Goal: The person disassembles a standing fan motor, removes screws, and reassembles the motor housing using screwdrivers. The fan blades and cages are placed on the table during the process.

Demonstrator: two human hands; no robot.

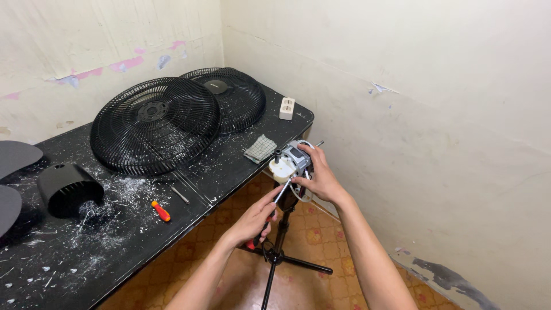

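Beside the black table's (189,206) near corner, over the patterned orange floor tiles (321,235), a bare fan motor (291,163) sits atop a thin black stand pole (279,235) with tripod legs. Right hand (321,178) is wrapped around the motor's side, fingers curled shut on the housing to steady it. Left hand (255,221) is closed round a red-handled screwdriver (274,204), metal shaft angled up into the motor's underside; exact tip contact is hidden. Risks, as a judgement: the tip could slip off the screw head and jab the right palm close by, since the hands nearly touch; a loosened screw could drop to the floor; the top-heavy stand could tip if pushed sideways. Motor is grey metal with a cream plastic cap and a short shaft, looks hard and smooth. On the table: two domed black wire fan grilles (156,123), overlapping; a ribbed black plastic motor cover (69,188) lying on its side; a small red-orange screwdriver (160,210); a loose metal rod (180,194); a folded grey cloth (261,148); a white socket block (287,108). Tabletop is scattered with pale shavings and dust.
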